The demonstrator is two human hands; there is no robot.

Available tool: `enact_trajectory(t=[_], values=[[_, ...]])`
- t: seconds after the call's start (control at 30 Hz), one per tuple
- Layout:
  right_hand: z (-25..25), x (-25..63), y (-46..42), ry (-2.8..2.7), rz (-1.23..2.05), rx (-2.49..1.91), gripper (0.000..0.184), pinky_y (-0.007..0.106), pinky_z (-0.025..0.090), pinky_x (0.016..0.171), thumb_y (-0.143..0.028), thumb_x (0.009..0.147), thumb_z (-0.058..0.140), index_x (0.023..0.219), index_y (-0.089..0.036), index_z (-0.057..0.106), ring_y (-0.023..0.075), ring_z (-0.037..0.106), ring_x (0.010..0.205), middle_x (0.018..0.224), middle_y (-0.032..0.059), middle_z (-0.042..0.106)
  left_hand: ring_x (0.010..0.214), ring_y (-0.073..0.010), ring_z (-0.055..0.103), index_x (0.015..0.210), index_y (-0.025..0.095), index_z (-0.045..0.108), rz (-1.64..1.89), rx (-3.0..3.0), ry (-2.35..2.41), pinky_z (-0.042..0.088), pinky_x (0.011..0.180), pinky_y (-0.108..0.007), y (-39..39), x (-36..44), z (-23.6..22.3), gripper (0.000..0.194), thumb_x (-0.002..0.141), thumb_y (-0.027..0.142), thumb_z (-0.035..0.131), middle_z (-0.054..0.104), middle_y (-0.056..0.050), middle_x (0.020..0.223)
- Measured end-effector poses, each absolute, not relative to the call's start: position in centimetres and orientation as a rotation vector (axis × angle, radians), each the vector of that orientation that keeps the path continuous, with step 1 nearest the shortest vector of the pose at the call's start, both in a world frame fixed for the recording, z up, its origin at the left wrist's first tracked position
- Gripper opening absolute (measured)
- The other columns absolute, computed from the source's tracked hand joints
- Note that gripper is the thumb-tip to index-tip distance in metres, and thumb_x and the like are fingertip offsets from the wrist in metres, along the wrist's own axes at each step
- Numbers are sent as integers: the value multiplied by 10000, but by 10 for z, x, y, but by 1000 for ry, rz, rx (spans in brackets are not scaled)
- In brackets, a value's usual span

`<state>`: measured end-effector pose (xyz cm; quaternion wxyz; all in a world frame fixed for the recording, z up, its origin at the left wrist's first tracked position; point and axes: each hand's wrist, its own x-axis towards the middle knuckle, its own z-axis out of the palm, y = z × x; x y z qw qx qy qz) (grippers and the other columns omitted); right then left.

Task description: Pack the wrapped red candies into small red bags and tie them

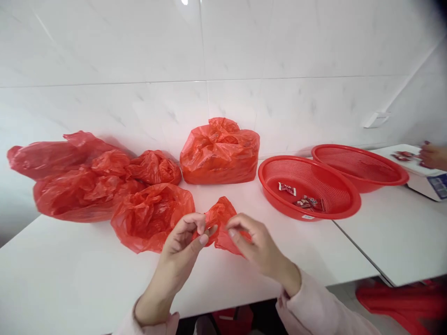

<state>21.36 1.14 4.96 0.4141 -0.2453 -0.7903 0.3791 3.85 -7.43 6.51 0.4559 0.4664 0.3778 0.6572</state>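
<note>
A small thin red plastic bag (223, 215) is held up just above the white table, in front of me. My left hand (183, 246) pinches one side of it between thumb and fingers. On the other side my right hand (260, 242) is closed, its thumb and fingertips pinched at the bag; exactly how much plastic lies between them is hard to see. Right beside my left hand sits an opened, crumpled red plastic bag (153, 216) with its mouth facing up.
Full red bags (220, 156) stand by the tiled wall, with more bags (84, 186) at left. A red basket (275, 197) holds several small wrapped packets (307, 203). Behind it are a second red basket (370, 184) and a scale (428, 181) near another person's hand (433, 156).
</note>
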Motion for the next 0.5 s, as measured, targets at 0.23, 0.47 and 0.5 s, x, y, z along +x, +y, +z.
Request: enact_trajectory(t=[0.23, 0.47, 0.5], values=[[-4, 208, 36, -2670, 410, -1057, 444, 395, 477, 926, -242, 887, 526, 1322, -152, 524, 274, 600, 1115, 1220, 161, 622, 583, -56, 441, 938, 302, 678, 1685, 1146, 959, 434, 480, -126, -90, 20, 98, 184, 789, 208, 732, 482, 31, 819], [39, 255, 50, -2899, 224, -1138, 419, 373, 487, 723, -332, 737, 659, 1145, -239, 640, 287, 701, 816, 919, 61, 738, 988, -217, 593, 1054, 292, 695, 1173, 1662, 1848, 540, 772, -300, -92, -36, 75, 270, 813, 412, 674, 593, -51, 1114], [47, 257, 48, -2916, 166, -1158, 405, 358, 476, 693, -329, 745, 650, 1141, -245, 640, 281, 701, 797, 875, 54, 738, 1104, -270, 565, 1139, 300, 668, 1062, 1775, 1932, 534, 849, -379, -91, -31, 72, 344, 826, 439, 644, 570, -70, 1203]])
